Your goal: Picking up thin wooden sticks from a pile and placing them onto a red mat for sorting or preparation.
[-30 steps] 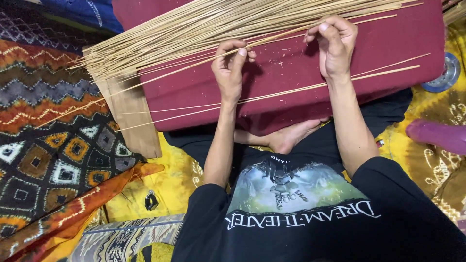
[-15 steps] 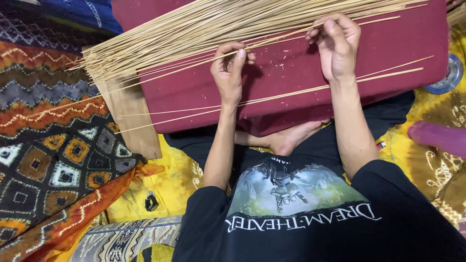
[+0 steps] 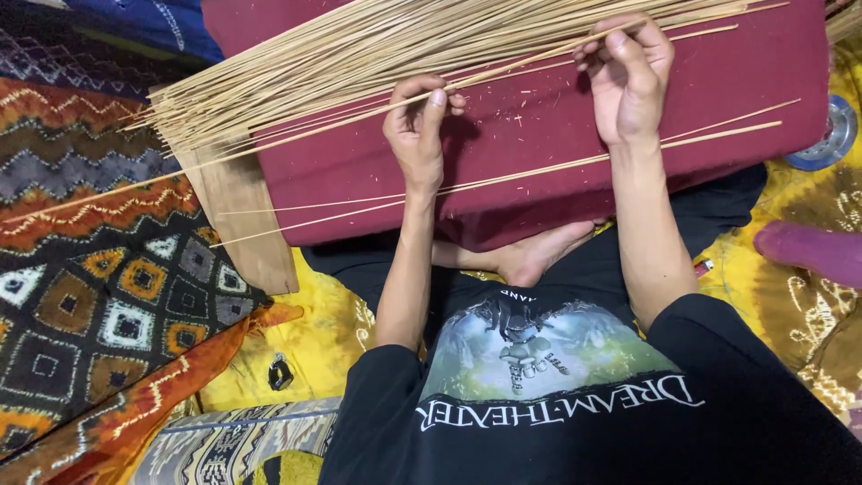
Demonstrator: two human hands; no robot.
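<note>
Both grips pinch one thin stick [image 3: 521, 65], left hand [image 3: 418, 135] nearer the fanned bundle [image 3: 359, 54], right hand [image 3: 628, 81] farther right, drawing it taut over the maroon cushion [image 3: 539, 171] for support

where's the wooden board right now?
In the head view the wooden board is left of centre, sticking out from under the dark red cushion, beneath the ends of the stick bundle and beside the patterned cloth.

Stick bundle [image 3: 359, 54] on cushion [image 3: 718, 99], perhaps touching board [image 3: 242, 216] at left
</note>
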